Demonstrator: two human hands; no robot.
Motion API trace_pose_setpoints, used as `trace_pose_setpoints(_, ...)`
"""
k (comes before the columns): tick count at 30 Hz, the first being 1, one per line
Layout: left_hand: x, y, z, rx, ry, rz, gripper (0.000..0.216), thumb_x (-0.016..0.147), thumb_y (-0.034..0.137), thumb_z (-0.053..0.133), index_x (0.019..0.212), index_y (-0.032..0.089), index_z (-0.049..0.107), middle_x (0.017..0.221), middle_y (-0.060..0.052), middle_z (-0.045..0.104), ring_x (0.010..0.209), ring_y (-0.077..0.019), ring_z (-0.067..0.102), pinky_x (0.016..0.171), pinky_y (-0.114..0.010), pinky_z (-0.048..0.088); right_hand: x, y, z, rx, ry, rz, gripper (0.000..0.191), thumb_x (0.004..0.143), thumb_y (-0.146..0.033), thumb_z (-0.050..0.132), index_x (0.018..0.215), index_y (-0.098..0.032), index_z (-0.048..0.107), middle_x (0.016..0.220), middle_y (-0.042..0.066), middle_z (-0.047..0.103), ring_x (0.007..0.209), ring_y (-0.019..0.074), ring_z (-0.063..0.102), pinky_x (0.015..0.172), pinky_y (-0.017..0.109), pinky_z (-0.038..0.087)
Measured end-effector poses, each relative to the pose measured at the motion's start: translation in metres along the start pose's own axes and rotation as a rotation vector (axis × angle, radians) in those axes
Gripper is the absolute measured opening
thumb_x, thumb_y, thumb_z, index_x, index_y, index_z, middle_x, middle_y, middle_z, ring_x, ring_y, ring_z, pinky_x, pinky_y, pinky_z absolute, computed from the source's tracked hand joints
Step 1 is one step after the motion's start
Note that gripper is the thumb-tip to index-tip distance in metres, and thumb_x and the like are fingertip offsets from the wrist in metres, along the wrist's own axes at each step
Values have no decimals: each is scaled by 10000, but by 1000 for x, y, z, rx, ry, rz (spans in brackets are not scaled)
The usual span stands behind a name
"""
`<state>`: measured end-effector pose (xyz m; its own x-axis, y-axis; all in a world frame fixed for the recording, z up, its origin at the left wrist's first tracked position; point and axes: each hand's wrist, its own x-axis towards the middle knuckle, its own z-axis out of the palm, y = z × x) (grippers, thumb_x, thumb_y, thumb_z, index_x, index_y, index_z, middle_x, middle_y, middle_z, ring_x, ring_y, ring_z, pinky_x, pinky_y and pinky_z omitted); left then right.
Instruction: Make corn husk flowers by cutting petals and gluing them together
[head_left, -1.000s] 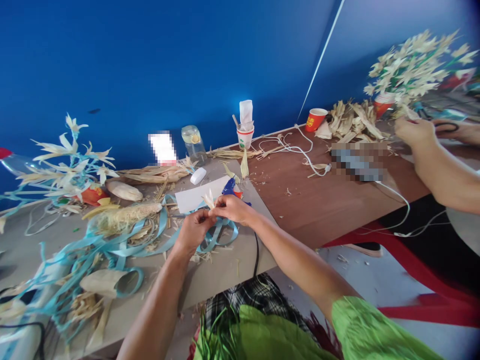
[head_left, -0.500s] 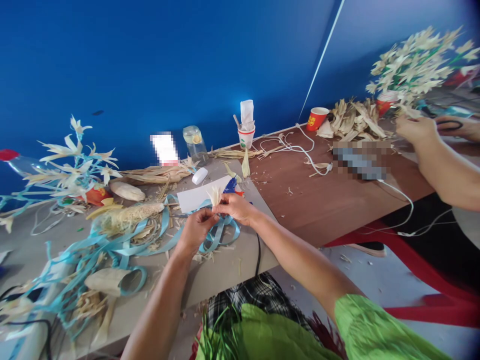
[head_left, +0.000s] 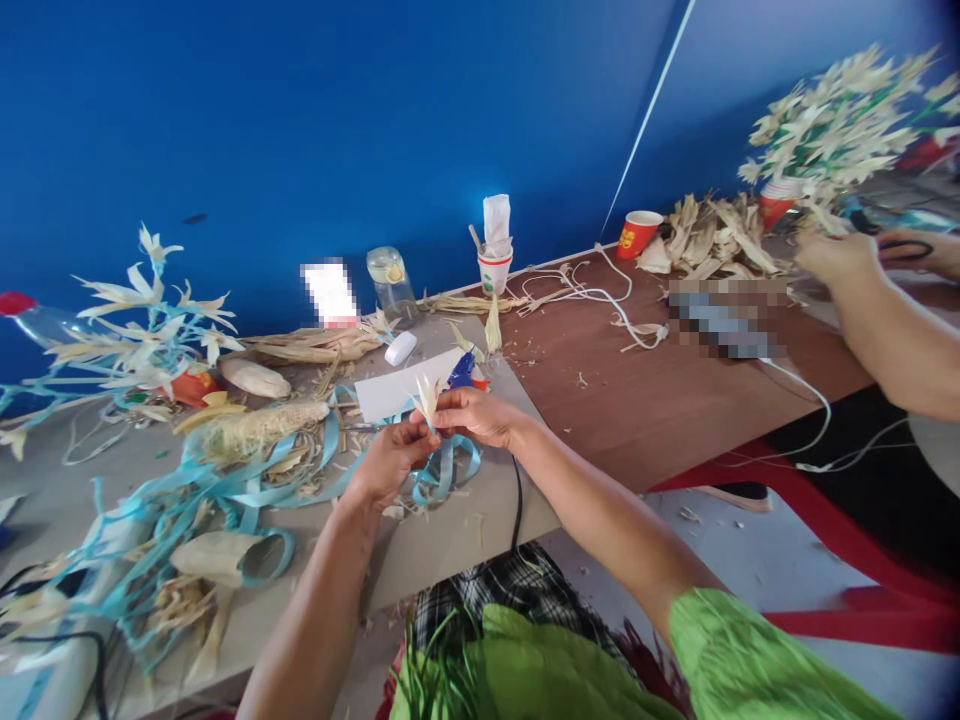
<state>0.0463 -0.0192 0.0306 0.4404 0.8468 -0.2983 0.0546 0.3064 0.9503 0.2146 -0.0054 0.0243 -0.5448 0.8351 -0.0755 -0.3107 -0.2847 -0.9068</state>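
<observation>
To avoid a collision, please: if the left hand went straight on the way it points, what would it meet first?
Probably the right hand, close beside the left hand at the pale corn-husk flower; exact depth is unclear.

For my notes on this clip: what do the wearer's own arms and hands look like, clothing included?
The left hand and right hand are ungloved, with no watch or bracelet visible. A loose, creased, bright green sleeve covers the upper right arm; no left sleeve shows in view.
</observation>
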Motion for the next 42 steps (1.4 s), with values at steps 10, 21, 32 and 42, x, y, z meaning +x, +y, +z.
trace_pose_setpoints(10, 5, -4, 7, 459, 330, 203, 189, 668, 317, 640, 643, 133, 605, 584, 17, 535, 558, -95, 423, 550, -233, 312, 12, 13, 5, -318, 447, -150, 348, 561, -401, 752, 576, -149, 512, 534, -73, 429, 536, 68, 359, 537, 226, 274)
trace_pose_setpoints(21, -1, 3, 2, 57, 66, 37, 314, 577, 382, 740, 595, 130, 552, 488, 62, 391, 448, -41, 255, 459, -215, 182, 2, 4, 0, 5, 36, -39, 303, 571, -355, 765, 693, -124, 611, 704, 6, 606, 568, 66, 448, 567, 223, 345)
trace_pose_setpoints(32, 8, -9, 1, 444, 307, 186, 206, 656, 337, 647, 632, 137, 601, 568, 25, 520, 545, -92, 402, 532, -231, 302, 15, 20, 2, -194, 447, -146, 350, 549, -400, 755, 614, -152, 516, 524, -79, 431, 497, 58, 362, 504, 226, 264)
trace_pose_setpoints(42, 2, -4, 1, 128, 92, 55, 312, 589, 389, 725, 596, 133, 546, 489, 65, 385, 454, -43, 255, 468, -216, 188, 2, 4, -1, -52, 59, -41, 302, 575, -352, 753, 722, -116, 634, 620, -23, 553, 566, 64, 413, 568, 226, 302)
